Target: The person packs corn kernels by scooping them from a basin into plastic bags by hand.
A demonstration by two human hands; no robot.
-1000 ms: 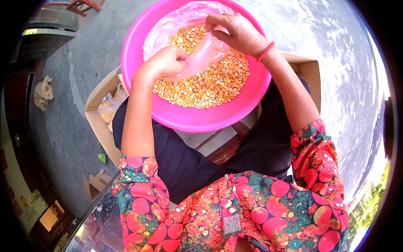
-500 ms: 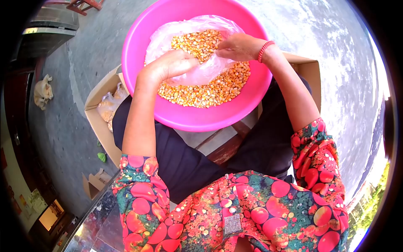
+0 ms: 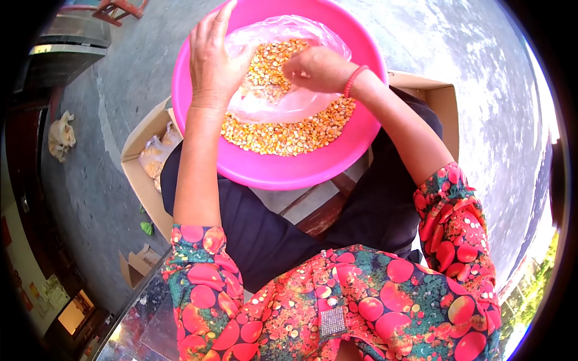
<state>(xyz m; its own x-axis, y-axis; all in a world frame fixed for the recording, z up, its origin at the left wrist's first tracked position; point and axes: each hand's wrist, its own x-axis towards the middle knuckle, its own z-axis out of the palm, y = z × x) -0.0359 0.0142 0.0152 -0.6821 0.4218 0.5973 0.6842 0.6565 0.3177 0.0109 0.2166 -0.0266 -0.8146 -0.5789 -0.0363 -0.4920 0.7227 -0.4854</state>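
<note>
A pink plastic basin [image 3: 283, 175] rests over my lap, with loose yellow corn kernels [image 3: 280, 139] along its near side. Inside it lies a clear plastic bag [image 3: 286, 115], its mouth spread wide and more kernels within. My left hand [image 3: 218, 59] is open over the basin's left side, fingers stretched toward the far rim and thumb near the bag's edge. Over the bag's right part, my right hand [image 3: 320, 69] has its fingers curled closed. What those fingers hold, if anything, is hidden. A red bracelet [image 3: 355, 80] circles the right wrist.
A cardboard box [image 3: 139, 144] at the left contains filled plastic bags [image 3: 158, 153]. Another open carton [image 3: 436, 102] stands at the right. A crumpled pale bag [image 3: 61, 136] and a small green item [image 3: 147, 228] lie on the concrete floor. A wooden stool [image 3: 117, 11] is far left.
My left hand has moved up and left and opened its fingers. My right hand has shifted slightly left, still curled. The bag's mouth is spread wider.
</note>
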